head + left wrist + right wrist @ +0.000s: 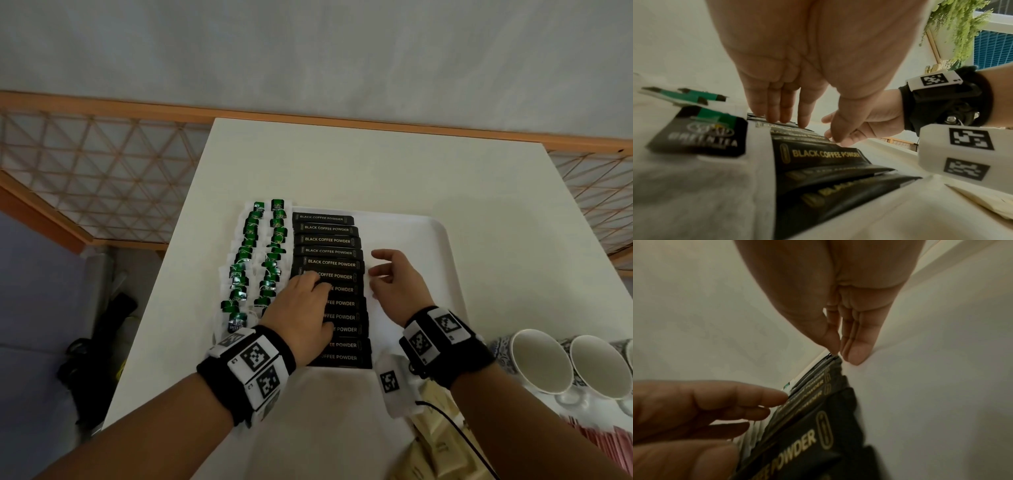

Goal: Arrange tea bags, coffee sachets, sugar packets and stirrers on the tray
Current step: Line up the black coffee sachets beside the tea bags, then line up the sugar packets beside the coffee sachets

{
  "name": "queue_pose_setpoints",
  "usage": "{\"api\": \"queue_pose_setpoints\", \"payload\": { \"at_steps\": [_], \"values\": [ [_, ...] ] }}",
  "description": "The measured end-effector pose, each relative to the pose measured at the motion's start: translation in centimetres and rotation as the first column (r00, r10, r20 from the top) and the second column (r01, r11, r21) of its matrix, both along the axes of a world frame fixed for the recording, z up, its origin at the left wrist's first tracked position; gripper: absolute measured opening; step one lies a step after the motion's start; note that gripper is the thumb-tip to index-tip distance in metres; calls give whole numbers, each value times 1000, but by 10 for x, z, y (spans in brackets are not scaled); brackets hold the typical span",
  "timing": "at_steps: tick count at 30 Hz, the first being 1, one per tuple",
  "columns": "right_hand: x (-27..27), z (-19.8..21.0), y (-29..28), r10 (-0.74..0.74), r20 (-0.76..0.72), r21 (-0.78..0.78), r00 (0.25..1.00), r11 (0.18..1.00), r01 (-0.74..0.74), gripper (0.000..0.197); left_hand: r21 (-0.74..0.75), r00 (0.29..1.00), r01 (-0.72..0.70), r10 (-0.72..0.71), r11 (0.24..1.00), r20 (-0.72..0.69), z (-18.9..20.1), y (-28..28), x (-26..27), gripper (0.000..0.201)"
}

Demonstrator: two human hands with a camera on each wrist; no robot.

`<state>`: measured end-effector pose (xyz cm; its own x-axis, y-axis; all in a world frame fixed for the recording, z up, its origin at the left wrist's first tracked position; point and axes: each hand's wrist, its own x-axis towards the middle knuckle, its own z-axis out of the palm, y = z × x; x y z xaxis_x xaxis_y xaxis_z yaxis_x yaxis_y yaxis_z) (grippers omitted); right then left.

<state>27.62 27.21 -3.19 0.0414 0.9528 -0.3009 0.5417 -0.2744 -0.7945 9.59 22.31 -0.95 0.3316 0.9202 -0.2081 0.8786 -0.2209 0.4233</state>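
Note:
A white tray (419,240) lies on the white table (376,164). Its left part holds two columns of green tea bags (255,240) (701,133). Beside them runs one overlapping column of black coffee sachets (329,240) (818,155) (807,434). My left hand (306,294) (787,105) lies on the middle of that column, its straight fingers (740,400) pressing the sachets. My right hand (385,277) (849,340) stands at the column's right edge with fingers extended, touching the sachet ends. Neither hand holds anything.
Two white cups (537,359) (597,368) stand at the right, near the table's edge. Beige packets (435,448) and pink packets (597,442) lie at the bottom right. A wooden lattice rail (102,171) runs behind the table. The tray's right part is bare.

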Motion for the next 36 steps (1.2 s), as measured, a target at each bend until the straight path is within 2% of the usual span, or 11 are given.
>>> {"api": "queue_pose_setpoints", "payload": {
  "at_steps": [6,9,12,16,19,23,25,29,36],
  "values": [
    [-9,-1,13,36,-16,-10,999,999,-36,42,-14,1000,-15,15,1000,-15,-2,7,-1,50],
    [-2,3,11,8,-4,6,1000,1000,-8,45,22,1000,-6,5,1000,19,0,3,-1,52],
    [14,16,-5,9,3,55,1000,998,-9,41,38,997,21,-24,999,75,5,-8,2,52],
    [40,38,-48,81,50,91,995,992,-86,29,47,986,121,-125,992,110,14,-33,14,48],
    [58,50,-86,115,120,75,986,989,-124,24,37,970,213,-216,976,108,19,-53,27,48],
    [85,53,-137,131,328,40,935,988,-152,24,-18,940,334,-332,942,78,20,-80,40,63],
    [98,55,-164,136,412,-3,901,989,-148,30,-60,933,359,-357,932,40,21,-93,48,76],
    [115,58,-215,194,493,-125,848,981,-151,54,-73,904,422,-426,903,-42,20,-114,67,92],
    [135,46,-257,148,451,-285,880,958,-16,97,-169,883,429,-451,887,-129,6,-124,107,114]
  ]
}}
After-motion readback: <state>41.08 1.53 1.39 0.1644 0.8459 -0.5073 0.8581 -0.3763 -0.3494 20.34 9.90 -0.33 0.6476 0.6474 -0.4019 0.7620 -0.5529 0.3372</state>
